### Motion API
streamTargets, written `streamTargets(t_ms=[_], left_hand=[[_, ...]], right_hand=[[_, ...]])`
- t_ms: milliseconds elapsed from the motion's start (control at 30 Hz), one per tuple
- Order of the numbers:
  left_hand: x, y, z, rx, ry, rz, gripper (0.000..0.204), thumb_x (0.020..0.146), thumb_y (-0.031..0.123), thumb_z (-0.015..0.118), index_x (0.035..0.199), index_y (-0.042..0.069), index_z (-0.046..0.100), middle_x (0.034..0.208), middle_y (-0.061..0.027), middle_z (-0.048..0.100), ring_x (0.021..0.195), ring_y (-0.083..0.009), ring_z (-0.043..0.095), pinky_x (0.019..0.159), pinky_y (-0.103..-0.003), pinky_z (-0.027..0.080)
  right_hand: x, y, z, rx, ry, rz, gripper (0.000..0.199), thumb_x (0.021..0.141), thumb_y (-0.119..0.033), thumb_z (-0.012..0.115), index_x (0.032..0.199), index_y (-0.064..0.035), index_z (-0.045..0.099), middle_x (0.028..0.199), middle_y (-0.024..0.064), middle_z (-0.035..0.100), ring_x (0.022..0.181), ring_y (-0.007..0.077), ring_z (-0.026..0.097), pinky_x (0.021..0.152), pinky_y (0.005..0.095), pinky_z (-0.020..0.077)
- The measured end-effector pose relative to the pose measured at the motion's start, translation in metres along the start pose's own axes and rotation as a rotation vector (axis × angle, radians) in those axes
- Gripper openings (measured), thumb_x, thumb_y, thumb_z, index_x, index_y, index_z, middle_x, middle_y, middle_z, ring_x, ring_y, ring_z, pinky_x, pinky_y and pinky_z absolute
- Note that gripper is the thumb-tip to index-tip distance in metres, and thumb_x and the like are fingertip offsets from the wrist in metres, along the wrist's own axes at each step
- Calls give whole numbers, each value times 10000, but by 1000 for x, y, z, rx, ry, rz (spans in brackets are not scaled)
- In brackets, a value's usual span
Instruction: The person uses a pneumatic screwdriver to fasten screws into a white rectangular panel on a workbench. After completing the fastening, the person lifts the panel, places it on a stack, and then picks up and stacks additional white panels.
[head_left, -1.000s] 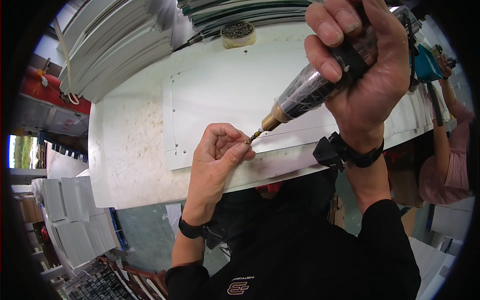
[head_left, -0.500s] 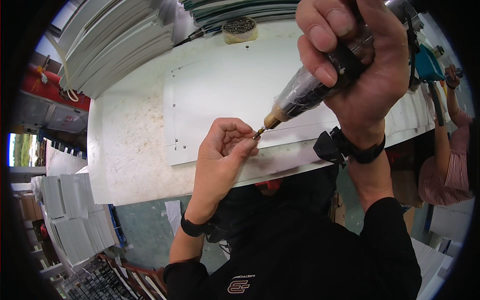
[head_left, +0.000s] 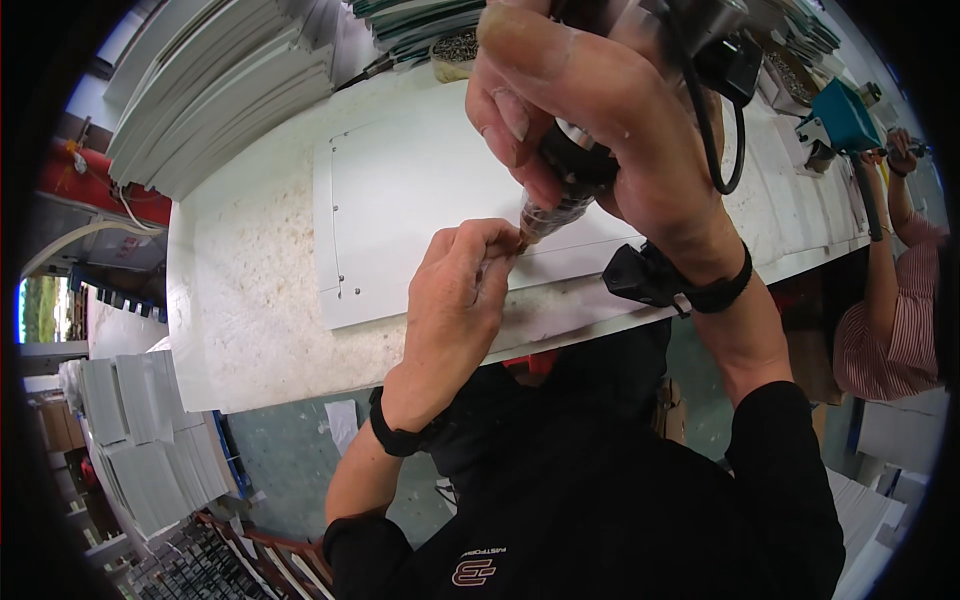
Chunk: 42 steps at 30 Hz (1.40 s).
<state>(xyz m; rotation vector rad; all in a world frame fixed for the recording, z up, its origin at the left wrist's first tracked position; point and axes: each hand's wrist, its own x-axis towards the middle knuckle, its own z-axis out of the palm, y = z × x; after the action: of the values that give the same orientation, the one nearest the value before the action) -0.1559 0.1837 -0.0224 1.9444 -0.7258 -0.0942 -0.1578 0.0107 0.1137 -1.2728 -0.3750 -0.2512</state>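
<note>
My right hand (head_left: 640, 130) wraps round an electric screwdriver (head_left: 560, 205) with a clear-wrapped nose, tilted so its tip points down and left. Against that tip, the fingertips of my left hand (head_left: 455, 285) are pinched together on a small screw, now mostly hidden between fingers and tool. Both hands are over the front part of a flat white panel (head_left: 420, 170), close to a thin line drawn along it. Several small screws (head_left: 336, 208) stand along the panel's left side.
The panel lies on a stained white worktable (head_left: 245, 270). A tub of small screws (head_left: 453, 55) stands at the back, beside stacked white sheets (head_left: 225, 85). To the right are a teal tool (head_left: 845, 115) and another person in a striped sleeve (head_left: 890, 330).
My right hand has lowered and moved left with the screwdriver, now steeper. My left hand has shifted slightly up, its fingers still pinched at the tip. The view has turned a little.
</note>
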Motion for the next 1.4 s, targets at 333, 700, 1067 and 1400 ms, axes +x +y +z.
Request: streamTargets(t_ms=[333, 700, 1067, 1400], left_hand=[[-1, -4, 0, 20, 25, 40, 290, 893, -76, 648, 1148, 57, 611, 1036, -104, 713, 1027, -295, 659, 860, -383, 532], [-2, -4, -3, 66, 23, 134, 341, 869, -38, 682, 1190, 61, 621, 1135, -102, 703, 1090, -312, 634, 940, -404, 497], [-19, -9, -9, 506, -23, 328, 431, 819, 122, 795, 1203, 42, 617, 1334, -113, 605, 1231, -319, 560, 1033, -432, 460], [-12, -4, -13, 567, -33, 381, 400, 797, 139, 808, 1154, 63, 644, 1267, -96, 645, 1128, -338, 605, 934, -418, 504]], right_hand=[[-2, -17, 21, -180, 123, 75, 152, 922, -119, 712, 919, -10, 606, 655, 31, 601, 554, 68, 553, 481, 239, 444], [1, -16, 11, -116, 9, 119, 182, 904, -126, 734, 813, -14, 622, 627, 55, 625, 513, 81, 570, 463, 233, 461], [-4, 22, 4, -324, -181, 142, 356, 965, -233, 662, 686, -32, 566, 565, 61, 574, 465, 139, 557, 438, 266, 449], [-3, 4, 10, -356, -185, 18, 227, 925, -228, 678, 846, -18, 641, 663, 55, 629, 556, 112, 619, 475, 249, 473]])
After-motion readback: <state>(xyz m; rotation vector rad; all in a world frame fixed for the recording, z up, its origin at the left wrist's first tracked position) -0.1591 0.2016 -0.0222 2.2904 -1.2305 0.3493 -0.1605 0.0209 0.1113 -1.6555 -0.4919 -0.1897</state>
